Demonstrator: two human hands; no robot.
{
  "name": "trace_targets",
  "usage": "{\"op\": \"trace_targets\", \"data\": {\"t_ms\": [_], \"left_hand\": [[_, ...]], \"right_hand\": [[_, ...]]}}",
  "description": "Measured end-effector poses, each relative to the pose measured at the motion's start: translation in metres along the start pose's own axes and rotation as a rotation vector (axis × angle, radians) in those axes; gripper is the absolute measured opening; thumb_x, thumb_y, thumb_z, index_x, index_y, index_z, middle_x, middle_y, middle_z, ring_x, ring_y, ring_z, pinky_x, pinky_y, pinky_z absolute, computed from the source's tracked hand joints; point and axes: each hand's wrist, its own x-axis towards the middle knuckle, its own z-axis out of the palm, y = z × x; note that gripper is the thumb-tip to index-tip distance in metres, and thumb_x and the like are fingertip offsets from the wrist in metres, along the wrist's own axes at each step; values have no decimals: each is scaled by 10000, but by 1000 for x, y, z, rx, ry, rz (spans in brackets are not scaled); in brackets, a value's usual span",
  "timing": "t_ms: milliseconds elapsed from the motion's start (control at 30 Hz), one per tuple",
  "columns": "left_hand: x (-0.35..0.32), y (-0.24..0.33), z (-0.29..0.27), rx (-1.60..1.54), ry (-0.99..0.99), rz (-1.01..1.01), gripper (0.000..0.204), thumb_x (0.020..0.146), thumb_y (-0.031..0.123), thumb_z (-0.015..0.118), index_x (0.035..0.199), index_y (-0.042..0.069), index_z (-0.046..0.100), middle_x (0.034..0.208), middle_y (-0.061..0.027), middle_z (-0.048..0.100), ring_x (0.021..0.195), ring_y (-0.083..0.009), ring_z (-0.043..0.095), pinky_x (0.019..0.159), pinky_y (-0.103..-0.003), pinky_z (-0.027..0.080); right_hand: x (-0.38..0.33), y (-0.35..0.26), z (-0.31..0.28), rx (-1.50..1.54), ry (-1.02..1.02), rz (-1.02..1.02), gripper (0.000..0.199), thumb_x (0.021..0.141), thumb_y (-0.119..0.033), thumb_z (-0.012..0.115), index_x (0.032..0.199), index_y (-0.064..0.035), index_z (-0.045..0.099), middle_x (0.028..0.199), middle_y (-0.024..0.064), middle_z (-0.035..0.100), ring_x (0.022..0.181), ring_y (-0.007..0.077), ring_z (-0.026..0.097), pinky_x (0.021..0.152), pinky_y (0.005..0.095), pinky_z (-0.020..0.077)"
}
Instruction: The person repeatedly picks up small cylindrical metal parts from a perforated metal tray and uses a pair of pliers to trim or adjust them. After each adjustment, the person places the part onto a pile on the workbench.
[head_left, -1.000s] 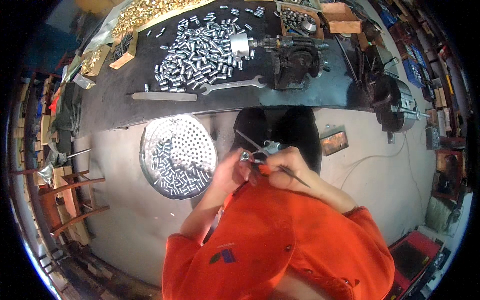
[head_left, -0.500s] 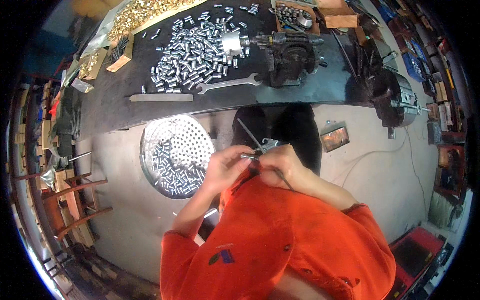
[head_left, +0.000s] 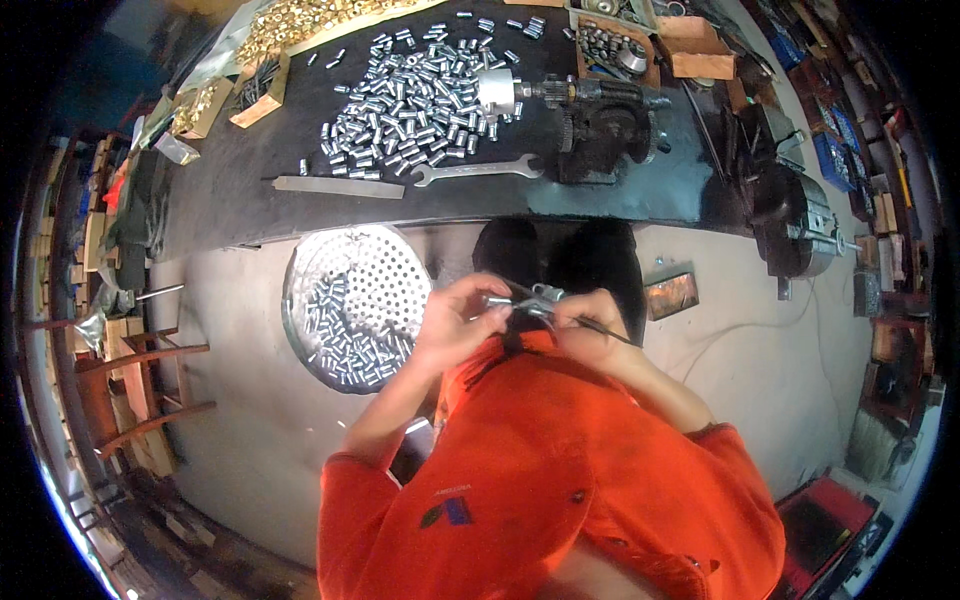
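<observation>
Over my lap, my left hand [head_left: 455, 322] pinches a small shiny metal sleeve [head_left: 498, 301] between thumb and fingertips. Facing it, my right hand [head_left: 588, 328] is closed around a thin dark rod [head_left: 605, 330]. The rod slants across that hand, and its far end is close to the sleeve; whether it touches or enters the sleeve is too blurred to tell. Behind the hands is another silvery metal part [head_left: 545, 292], partly hidden. To the left of my left hand is a round perforated metal tray [head_left: 385, 270] with many similar sleeves [head_left: 350, 345] heaped in its nearer left part.
On the dark workbench [head_left: 240, 215] lie a large pile of sleeves [head_left: 420, 105], an open-end wrench [head_left: 478, 171], a flat metal bar [head_left: 338, 187] and a geared machine [head_left: 605, 130]. Brass parts [head_left: 310, 25] fill the far left. A small box [head_left: 671, 296] sits right of my legs.
The rod has swung to a flatter slant, and my right hand has shifted slightly right, away from the left. My left hand still pinches the sleeve. The view has shifted a little.
</observation>
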Motion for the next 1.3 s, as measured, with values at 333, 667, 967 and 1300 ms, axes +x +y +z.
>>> {"op": "trace_targets", "data": {"t_ms": [333,667,967,1300], "left_hand": [[12,-27,-28,772,235,269,276,616,-109,632,864,11,621,707,-73,554,541,-141,559,498,-242,444],[11,-19,-23,946,167,419,279,566,-57,643,823,48,615,677,-76,518,527,-222,551,485,-309,439],[22,-22,-23,982,83,420,250,578,5,663,816,62,613,695,-78,537,553,-261,560,491,-355,448],[170,19,-125,1114,438,490,230,714,91,665,939,51,639,762,-96,618,616,-205,614,550,-319,483]], "right_hand": [[-12,-39,-8,-44,-182,-356,274,581,-11,557,552,-39,286,499,81,283,422,259,344,436,345,267],[4,-29,9,-140,-239,-299,217,612,-8,550,554,-19,341,509,127,323,441,280,362,444,357,275],[17,-8,11,-55,-152,-257,200,669,-21,515,552,-26,353,485,95,280,412,168,303,417,314,266],[-8,-5,-2,-70,-64,-187,207,641,-7,514,506,-37,359,462,24,274,442,70,291,405,273,239]]}}
